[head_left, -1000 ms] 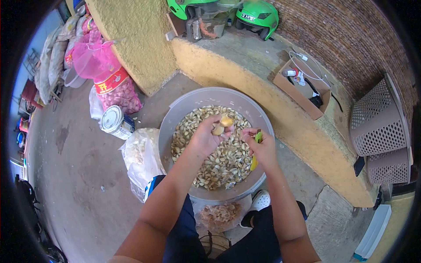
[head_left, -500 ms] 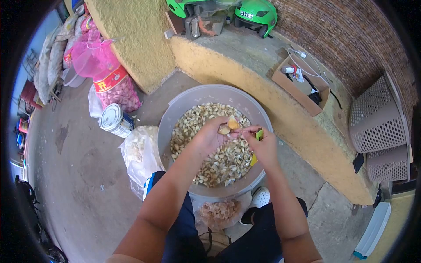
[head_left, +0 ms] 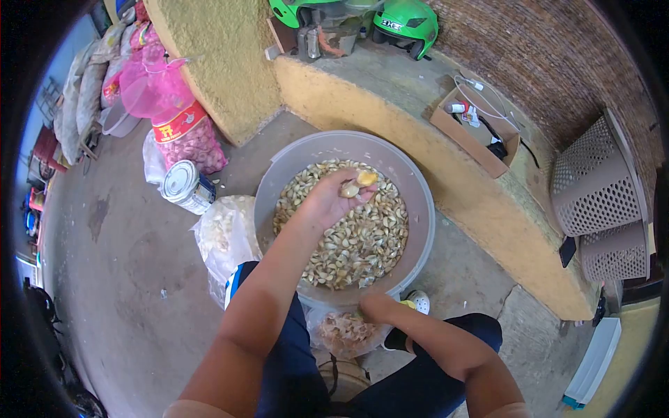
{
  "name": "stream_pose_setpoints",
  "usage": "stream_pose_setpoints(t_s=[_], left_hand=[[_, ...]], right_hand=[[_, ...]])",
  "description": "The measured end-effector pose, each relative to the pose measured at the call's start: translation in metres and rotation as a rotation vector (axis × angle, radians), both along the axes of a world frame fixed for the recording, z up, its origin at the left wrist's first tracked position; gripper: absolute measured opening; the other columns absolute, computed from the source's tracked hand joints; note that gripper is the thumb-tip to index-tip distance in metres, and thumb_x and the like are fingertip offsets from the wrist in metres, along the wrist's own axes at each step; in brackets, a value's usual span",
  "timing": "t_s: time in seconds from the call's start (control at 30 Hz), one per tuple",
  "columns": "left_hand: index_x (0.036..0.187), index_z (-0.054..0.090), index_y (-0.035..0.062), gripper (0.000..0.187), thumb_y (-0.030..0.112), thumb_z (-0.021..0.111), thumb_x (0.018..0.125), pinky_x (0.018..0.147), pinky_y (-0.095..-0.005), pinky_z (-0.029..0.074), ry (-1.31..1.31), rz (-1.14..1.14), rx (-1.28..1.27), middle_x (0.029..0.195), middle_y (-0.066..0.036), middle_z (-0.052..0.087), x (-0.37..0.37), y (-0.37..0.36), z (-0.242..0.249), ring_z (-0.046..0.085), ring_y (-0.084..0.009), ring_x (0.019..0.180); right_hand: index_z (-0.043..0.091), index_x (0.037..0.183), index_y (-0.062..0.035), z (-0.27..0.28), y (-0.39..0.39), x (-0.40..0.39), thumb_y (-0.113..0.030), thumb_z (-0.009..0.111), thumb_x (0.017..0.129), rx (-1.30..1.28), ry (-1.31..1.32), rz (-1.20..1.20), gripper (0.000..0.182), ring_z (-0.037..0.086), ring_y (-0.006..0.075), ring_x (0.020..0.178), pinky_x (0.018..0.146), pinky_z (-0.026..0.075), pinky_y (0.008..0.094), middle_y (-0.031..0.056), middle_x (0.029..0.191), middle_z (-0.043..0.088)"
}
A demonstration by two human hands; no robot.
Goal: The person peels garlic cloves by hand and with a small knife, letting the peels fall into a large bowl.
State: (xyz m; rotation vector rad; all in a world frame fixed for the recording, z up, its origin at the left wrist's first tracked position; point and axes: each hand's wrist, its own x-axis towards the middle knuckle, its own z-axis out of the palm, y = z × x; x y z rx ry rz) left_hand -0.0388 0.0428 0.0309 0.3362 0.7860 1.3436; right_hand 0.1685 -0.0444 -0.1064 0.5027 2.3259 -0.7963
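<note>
My left hand (head_left: 331, 198) is closed around a pale garlic clove (head_left: 350, 189), above a wide grey tub (head_left: 426, 209). A yellow cover or piece (head_left: 366, 179) shows at its thumb tip. Loose garlic cloves (head_left: 369, 240) fill the tub's bottom, apparently in water. My right hand (head_left: 375, 307) is low at the tub's near rim, over a clear plastic bag of papery garlic skins (head_left: 345, 331). Its fingers are partly hidden, curled downward. A bit of a small yellow-green knife (head_left: 408, 304) sticks out beside it; the blade is not visible.
Left of the tub are a white plastic bag (head_left: 226, 233), a paint can (head_left: 187, 187) and a pink mesh sack of garlic (head_left: 191, 143). A yellow ledge (head_left: 488, 244) runs along the right, carrying a cardboard box (head_left: 470, 143) and green helmets (head_left: 405, 26). Perforated baskets (head_left: 596, 184) stand at far right.
My right hand has moved from beside my left hand, over the tub, down toward me to the bag of skins. The left hand stays over the cloves, slightly higher.
</note>
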Motion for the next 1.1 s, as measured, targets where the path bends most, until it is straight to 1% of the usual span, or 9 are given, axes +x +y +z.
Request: stream_pose_setpoints(t_s=[0.13, 0.27, 0.33, 0.43, 0.5, 0.57, 0.73, 0.93, 1.1], left_hand=[[0.098, 0.049, -0.0048, 0.025, 0.015, 0.045, 0.083, 0.07, -0.0285, 0.05, 0.002, -0.053, 0.048, 0.096, -0.017, 0.056, 0.003, -0.003, 0.007, 0.057, -0.024, 0.086], [0.099, 0.05, -0.0037, 0.026, 0.017, 0.048, 0.084, 0.069, -0.0263, 0.049, -0.007, -0.07, 0.068, 0.091, -0.014, 0.056, 0.006, -0.006, 0.013, 0.057, -0.0218, 0.084], [0.099, 0.05, -0.0031, 0.027, 0.018, 0.051, 0.083, 0.067, -0.0249, 0.049, 0.064, -0.079, 0.106, 0.089, -0.013, 0.056, 0.009, -0.009, 0.018, 0.057, -0.0201, 0.082], [0.099, 0.05, -0.002, 0.029, 0.021, 0.054, 0.082, 0.06, -0.0217, 0.047, 0.097, -0.115, 0.126, 0.087, -0.01, 0.055, 0.01, -0.013, 0.025, 0.057, -0.0165, 0.078], [0.1, 0.05, -0.0011, 0.031, 0.023, 0.055, 0.082, 0.053, -0.0193, 0.045, 0.105, -0.147, 0.122, 0.085, -0.008, 0.055, 0.012, -0.018, 0.031, 0.055, -0.0135, 0.075], [0.1, 0.051, 0.0, 0.031, 0.025, 0.055, 0.082, 0.045, -0.0168, 0.042, 0.128, -0.172, 0.114, 0.082, -0.007, 0.054, 0.015, -0.024, 0.039, 0.054, -0.0102, 0.07], [0.097, 0.052, 0.0013, 0.031, 0.029, 0.054, 0.083, 0.037, -0.0141, 0.034, 0.237, -0.321, 0.142, 0.073, -0.005, 0.054, 0.026, -0.032, 0.044, 0.046, -0.0048, 0.054], [0.096, 0.053, 0.0011, 0.03, 0.028, 0.053, 0.083, 0.038, -0.0139, 0.034, 0.227, -0.393, 0.149, 0.073, -0.004, 0.056, 0.042, -0.033, 0.039, 0.044, -0.0031, 0.048], [0.097, 0.054, 0.0004, 0.029, 0.026, 0.054, 0.083, 0.039, -0.0143, 0.034, 0.186, -0.39, 0.146, 0.074, -0.003, 0.056, 0.044, -0.035, 0.04, 0.046, -0.003, 0.051]], right_hand=[[0.063, 0.079, -0.0023, -0.001, -0.006, 0.002, -0.018, 0.062, 0.064, -0.085, -0.023, 0.124, 0.022, 0.059, 0.0328, 0.077, 0.067, 0.047, 0.0401, 0.0186, 0.079, 0.06], [0.06, 0.086, 0.0008, -0.013, -0.013, 0.008, -0.019, 0.062, 0.066, -0.014, 0.11, -0.03, 0.028, 0.059, 0.0315, 0.074, 0.064, 0.047, 0.0391, 0.0178, 0.075, 0.06], [0.057, 0.09, 0.0021, 0.03, 0.001, 0.002, -0.021, 0.061, 0.069, -0.038, 0.189, -0.094, 0.031, 0.06, 0.0281, 0.067, 0.058, 0.048, 0.0374, 0.0165, 0.071, 0.059], [0.052, 0.089, 0.0019, 0.066, 0.029, -0.009, -0.026, 0.058, 0.076, -0.307, 0.038, -0.471, 0.031, 0.057, 0.0185, 0.052, 0.044, 0.045, 0.0304, 0.0101, 0.06, 0.055], [0.053, 0.084, 0.0001, 0.096, 0.047, -0.006, -0.035, 0.06, 0.076, -0.438, 0.254, -0.711, 0.036, 0.052, 0.0155, 0.044, 0.042, 0.043, 0.0289, 0.008, 0.06, 0.055], [0.05, 0.082, -0.002, 0.129, 0.061, -0.005, -0.037, 0.059, 0.077, -0.433, 0.397, -0.893, 0.037, 0.047, 0.0097, 0.043, 0.037, 0.038, 0.0236, 0.0028, 0.057, 0.051], [0.053, 0.083, -0.0022, 0.186, 0.07, 0.002, -0.034, 0.066, 0.073, -0.333, 0.907, -1.074, 0.036, 0.045, 0.0084, 0.046, 0.042, 0.038, 0.0238, -0.0005, 0.059, 0.05], [0.057, 0.077, -0.001, 0.202, 0.065, -0.005, -0.035, 0.069, 0.069, 0.029, 0.906, -1.034, 0.037, 0.043, 0.0084, 0.053, 0.051, 0.037, 0.0239, -0.0008, 0.058, 0.049], [0.057, 0.078, 0.0005, 0.191, 0.067, -0.005, -0.035, 0.069, 0.069, 0.029, 0.942, -1.044, 0.038, 0.042, 0.0086, 0.052, 0.05, 0.037, 0.0246, 0.0005, 0.054, 0.046]])
